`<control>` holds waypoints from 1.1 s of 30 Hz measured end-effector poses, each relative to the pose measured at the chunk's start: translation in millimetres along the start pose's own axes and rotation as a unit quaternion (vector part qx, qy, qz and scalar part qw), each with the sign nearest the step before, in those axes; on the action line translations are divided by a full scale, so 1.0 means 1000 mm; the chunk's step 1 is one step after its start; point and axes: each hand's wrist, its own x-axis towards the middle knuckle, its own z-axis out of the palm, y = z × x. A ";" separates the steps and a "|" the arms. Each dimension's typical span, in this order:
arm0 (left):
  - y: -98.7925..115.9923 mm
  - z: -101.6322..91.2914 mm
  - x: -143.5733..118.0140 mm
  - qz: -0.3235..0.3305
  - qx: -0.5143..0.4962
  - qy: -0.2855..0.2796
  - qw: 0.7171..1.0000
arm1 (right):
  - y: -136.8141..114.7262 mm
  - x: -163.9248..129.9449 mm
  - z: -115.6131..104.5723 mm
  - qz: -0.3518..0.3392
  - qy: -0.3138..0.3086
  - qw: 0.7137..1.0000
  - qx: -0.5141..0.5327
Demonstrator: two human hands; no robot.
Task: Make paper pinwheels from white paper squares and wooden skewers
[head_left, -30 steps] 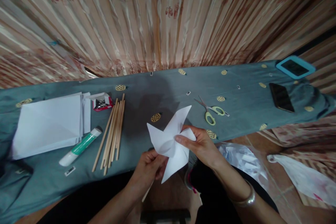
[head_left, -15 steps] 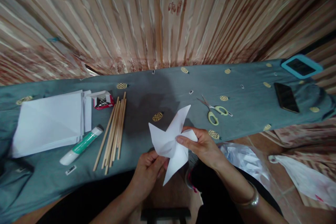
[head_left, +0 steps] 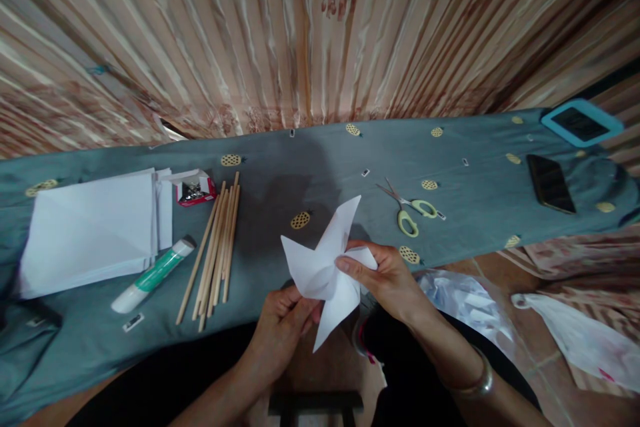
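Right hand (head_left: pixel 393 280): fingers closed on pinwheel (head_left: pixel 325 267), thumb pinning folded tips at centre so they don't spring back.
Left hand (head_left: pixel 283 323): closed on pinwheel's lower edge from below, steadying it.
Pinwheel: held in air over near table (head_left: pixel 310 167) edge.
Within reach: sticks (head_left: pixel 215 247), glue (head_left: pixel 153 273), scissors (head_left: pixel 407 210), paper (head_left: pixel 90 233), pin box (head_left: pixel 193 188).

A pleated, shiny peach curtain with reddish printed motifs (head_left: pixel 310 33) hangs across the whole back. Before it stands a long table under a grey-blue cloth dotted with yellow ovals (head_left: pixel 320 160). Reddish-brown floor tiles (head_left: pixel 545 360) show at lower right. The light is dim.
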 end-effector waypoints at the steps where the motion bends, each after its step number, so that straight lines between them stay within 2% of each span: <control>1: 0.001 0.000 0.000 -0.001 0.000 0.001 1.000 | 0.000 0.000 0.000 -0.002 0.002 1.000 -0.007; 14: -0.004 -0.001 -0.002 -0.003 0.008 0.008 1.000 | 0.000 0.000 0.000 -0.009 -0.022 1.000 -0.005; 19: -0.008 0.000 -0.014 0.000 0.012 0.021 1.000 | 0.001 -0.004 0.000 -0.017 -0.049 0.998 -0.029; 24: -0.024 0.000 -0.030 -0.009 -0.006 0.063 0.998 | 0.007 -0.009 0.004 -0.024 -0.079 0.996 -0.046; 33: -0.057 0.004 -0.037 -0.028 -0.085 0.099 0.991 | 0.022 -0.005 0.002 -0.042 -0.084 0.967 -0.235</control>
